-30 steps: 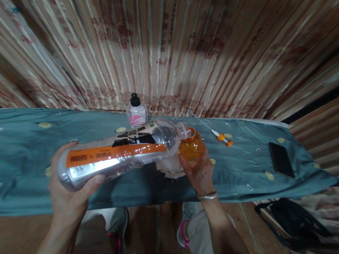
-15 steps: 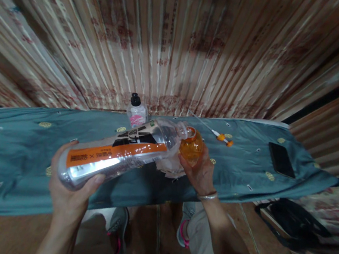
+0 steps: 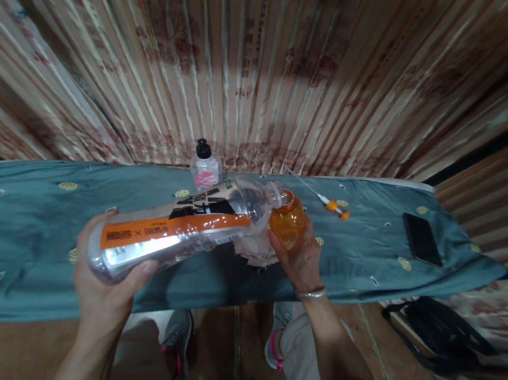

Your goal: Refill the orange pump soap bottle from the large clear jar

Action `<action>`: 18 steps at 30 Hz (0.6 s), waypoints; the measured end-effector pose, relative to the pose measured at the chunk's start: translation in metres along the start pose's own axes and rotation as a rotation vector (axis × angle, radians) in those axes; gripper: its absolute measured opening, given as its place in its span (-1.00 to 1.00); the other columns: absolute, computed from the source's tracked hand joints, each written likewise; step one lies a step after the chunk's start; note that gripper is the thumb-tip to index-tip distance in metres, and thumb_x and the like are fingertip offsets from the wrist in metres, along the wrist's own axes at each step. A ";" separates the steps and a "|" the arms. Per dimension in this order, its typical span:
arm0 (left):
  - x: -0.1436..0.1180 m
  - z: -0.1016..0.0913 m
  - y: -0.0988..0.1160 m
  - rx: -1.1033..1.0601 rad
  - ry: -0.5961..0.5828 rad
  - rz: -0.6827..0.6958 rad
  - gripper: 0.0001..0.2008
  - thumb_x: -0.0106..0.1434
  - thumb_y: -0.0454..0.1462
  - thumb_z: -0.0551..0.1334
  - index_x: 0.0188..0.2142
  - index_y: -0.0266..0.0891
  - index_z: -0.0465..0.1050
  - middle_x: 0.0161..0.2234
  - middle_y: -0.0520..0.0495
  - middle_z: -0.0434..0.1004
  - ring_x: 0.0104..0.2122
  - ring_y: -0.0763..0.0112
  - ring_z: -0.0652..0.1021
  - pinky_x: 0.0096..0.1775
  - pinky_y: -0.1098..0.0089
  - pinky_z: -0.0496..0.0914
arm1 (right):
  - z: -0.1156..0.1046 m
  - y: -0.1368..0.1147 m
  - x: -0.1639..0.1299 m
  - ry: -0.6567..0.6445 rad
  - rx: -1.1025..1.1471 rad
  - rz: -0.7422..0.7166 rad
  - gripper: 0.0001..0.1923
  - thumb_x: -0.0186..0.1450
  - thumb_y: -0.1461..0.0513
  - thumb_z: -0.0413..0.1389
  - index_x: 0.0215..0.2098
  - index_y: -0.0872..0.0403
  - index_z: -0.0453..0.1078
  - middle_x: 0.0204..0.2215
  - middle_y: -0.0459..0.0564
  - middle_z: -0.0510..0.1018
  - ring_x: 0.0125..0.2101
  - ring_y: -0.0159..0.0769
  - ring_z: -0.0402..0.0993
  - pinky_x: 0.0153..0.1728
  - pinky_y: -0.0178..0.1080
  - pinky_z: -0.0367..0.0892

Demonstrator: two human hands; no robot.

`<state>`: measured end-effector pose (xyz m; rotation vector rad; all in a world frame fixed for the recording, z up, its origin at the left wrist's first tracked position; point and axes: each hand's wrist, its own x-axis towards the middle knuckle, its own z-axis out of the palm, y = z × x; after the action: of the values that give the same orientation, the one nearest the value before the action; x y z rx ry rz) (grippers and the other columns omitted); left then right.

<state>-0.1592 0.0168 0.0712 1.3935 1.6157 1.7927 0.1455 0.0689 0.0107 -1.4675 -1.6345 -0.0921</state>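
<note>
1. Left hand [image 3: 105,285], at 7 o'clock of the frame: fingers wrapped round the base of a large clear bottle [image 3: 182,230] with an orange band. Grip is closed on the bottle, thumb visible on the near side.
2. The bottle lies nearly flat, base low and near, neck raised toward 1 o'clock. Judged: this tilt brings its mouth level with the smaller vessel.
3. Right hand [image 3: 301,259], just right of centre: fingers curled under and round a small orange jar [image 3: 286,219], cupping it from below. A bangle sits on the wrist.
4. The jar is held above the table, its top against the bottle's mouth; the two appear to touch. Whether liquid passes cannot be told.
5. Beneath the jar, a crumpled pale tissue [image 3: 254,250] lies on the cloth, judged to be there to catch drips.
6. The table [image 3: 19,240] is covered with a blue-grey cloth bearing small yellow motifs.
7. At 12 o'clock of the bottle, a small clear bottle with a black cap [image 3: 204,167] stands upright at the far edge.
8. At 2 o'clock of the jar, a syringe [image 3: 325,201] with orange parts lies flat.
9. Far right, a dark phone [image 3: 421,238] lies flat, well apart from the hands.
10. Beyond, a striped curtain [image 3: 277,56] hangs behind the table.
</note>
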 end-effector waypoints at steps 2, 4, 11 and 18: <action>-0.001 0.000 0.002 -0.017 -0.010 0.002 -0.09 -0.22 -0.08 0.52 0.16 -0.15 0.36 -0.13 -0.07 0.52 -0.19 0.25 0.54 -0.09 0.26 0.46 | 0.000 0.000 0.000 0.008 0.007 -0.012 -0.28 0.31 -0.03 0.16 0.30 0.10 0.09 -0.01 0.23 0.57 -0.03 0.02 0.58 -0.10 0.07 0.56; -0.001 0.000 0.003 -0.039 -0.019 0.000 -0.09 -0.21 -0.11 0.53 0.17 -0.15 0.36 -0.13 -0.06 0.53 -0.19 0.27 0.54 -0.09 0.29 0.45 | 0.001 0.001 0.000 0.011 0.000 -0.021 -0.28 0.30 -0.03 0.17 0.30 0.11 0.09 -0.02 0.23 0.57 -0.04 0.02 0.58 -0.11 0.06 0.56; -0.001 0.000 0.003 -0.029 -0.023 -0.001 -0.09 -0.21 -0.11 0.52 0.18 -0.14 0.36 -0.12 -0.06 0.51 -0.20 0.28 0.53 -0.09 0.30 0.45 | 0.000 0.001 -0.001 0.007 -0.027 -0.038 -0.27 0.32 -0.05 0.15 0.29 0.11 0.07 -0.01 0.26 0.57 -0.03 0.03 0.59 -0.12 0.07 0.57; -0.001 0.001 0.003 -0.004 -0.015 0.002 -0.10 -0.20 -0.08 0.51 0.17 -0.14 0.35 -0.12 -0.06 0.51 -0.19 0.25 0.54 -0.09 0.26 0.46 | 0.001 0.003 -0.001 0.014 -0.016 -0.055 -0.27 0.32 -0.08 0.13 0.29 0.11 0.07 -0.03 0.25 0.58 -0.04 0.02 0.59 -0.11 0.04 0.57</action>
<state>-0.1570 0.0154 0.0737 1.4040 1.6029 1.7816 0.1471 0.0698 0.0082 -1.4315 -1.6666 -0.1464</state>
